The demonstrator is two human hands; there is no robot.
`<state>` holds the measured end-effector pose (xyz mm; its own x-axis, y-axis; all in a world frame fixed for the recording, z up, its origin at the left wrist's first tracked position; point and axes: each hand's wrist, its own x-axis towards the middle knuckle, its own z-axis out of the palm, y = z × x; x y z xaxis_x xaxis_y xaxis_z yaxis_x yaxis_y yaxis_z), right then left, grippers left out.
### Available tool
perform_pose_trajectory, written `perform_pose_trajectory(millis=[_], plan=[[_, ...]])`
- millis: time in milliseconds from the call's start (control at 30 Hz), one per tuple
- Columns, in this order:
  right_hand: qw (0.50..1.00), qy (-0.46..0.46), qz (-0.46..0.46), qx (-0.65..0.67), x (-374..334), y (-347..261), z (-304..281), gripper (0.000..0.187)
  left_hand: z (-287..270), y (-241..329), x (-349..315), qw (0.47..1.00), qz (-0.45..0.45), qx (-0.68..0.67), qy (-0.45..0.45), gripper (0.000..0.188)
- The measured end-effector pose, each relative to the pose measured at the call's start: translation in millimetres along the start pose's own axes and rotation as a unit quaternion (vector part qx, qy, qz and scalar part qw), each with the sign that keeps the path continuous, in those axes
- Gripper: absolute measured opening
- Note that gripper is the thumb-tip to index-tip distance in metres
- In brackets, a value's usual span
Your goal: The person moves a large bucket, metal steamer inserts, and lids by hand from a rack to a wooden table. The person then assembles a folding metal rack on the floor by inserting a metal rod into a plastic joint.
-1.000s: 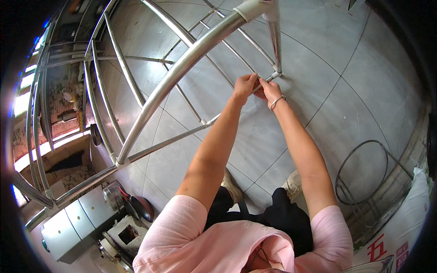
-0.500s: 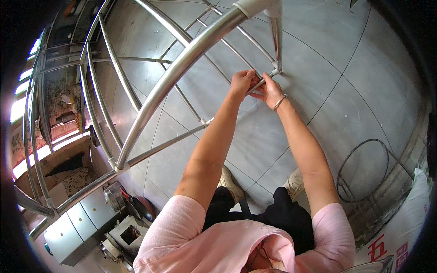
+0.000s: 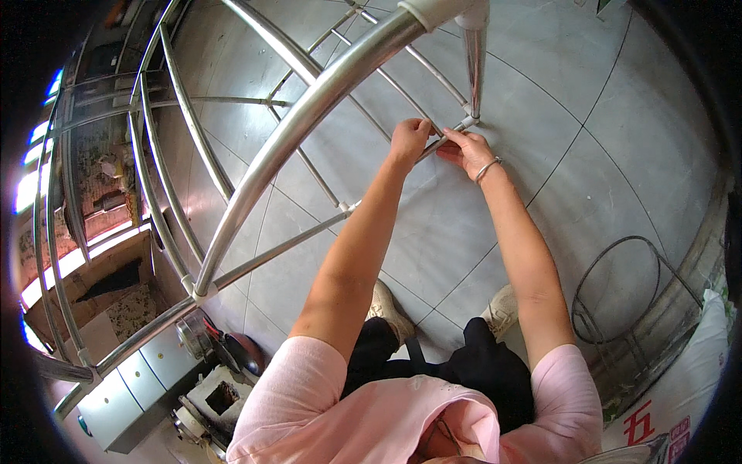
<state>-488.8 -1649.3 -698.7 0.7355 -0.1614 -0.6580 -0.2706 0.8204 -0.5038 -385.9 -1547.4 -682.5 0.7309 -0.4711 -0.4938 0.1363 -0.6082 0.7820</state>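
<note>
Both my hands meet on a thin steel rod (image 3: pixel 447 138) of a shiny metal frame, just below the foot of the short upright post (image 3: pixel 474 69) that drops from the thick curved top rail (image 3: pixel 309 108). My left hand (image 3: pixel 408 141) curls over the rod a little down from the post, fingers (image 3: pixel 421 125) pressed together and wrapped around the metal. My right hand (image 3: pixel 466 151) sits nearer the post, its fingertips (image 3: pixel 450 133) pinching the rod close to the small joint (image 3: pixel 468 121) where rod and post meet; I cannot tell whether anything small lies between them. A thin silver bangle (image 3: pixel 487 167) circles my right wrist, just below that hand. The two hands are nearly touching, thumbs facing one another across the rod. The rod slants away from the post toward the lower left, reaching another joint (image 3: pixel 346 206) where it meets a second slim bar (image 3: pixel 270 251). Under the frame lies a grey tiled floor (image 3: pixel 610 116). Well below the post, my two pale shoes (image 3: pixel 502 309) stand on the tiles, apart from each other. To the lower right of the post, a dark wire ring (image 3: pixel 618 294) rests on the floor beside a white sack (image 3: pixel 680 387). Far to the lower left of the post sits a grey cabinet (image 3: pixel 124 394).
</note>
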Motion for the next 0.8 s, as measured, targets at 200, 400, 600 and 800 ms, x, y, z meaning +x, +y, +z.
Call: perform_pose_trajectory(millis=[200, 400, 600, 800], plan=[[0.999, 0.014, -0.029, 0.013, 1, 4, 6, 0.020, -3, 1, 11, 0.999, -0.011, 0.052, -0.004, 0.032], [1.000, -0.009, -0.002, -0.009, 2, 2, 3, 0.023, -2, 6, 0, 0.999, -0.038, -0.023, -0.006, 0.034], [0.994, -0.102, 0.029, 0.019, -4, 8, -8, 0.024, 11, 16, -7, 0.981, -0.015, 0.174, 0.089, 0.036], [0.991, -0.087, -0.010, 0.100, -5, 19, 1, 0.024, 7, 1, -1, 0.972, 0.037, 0.198, 0.117, 0.034]])
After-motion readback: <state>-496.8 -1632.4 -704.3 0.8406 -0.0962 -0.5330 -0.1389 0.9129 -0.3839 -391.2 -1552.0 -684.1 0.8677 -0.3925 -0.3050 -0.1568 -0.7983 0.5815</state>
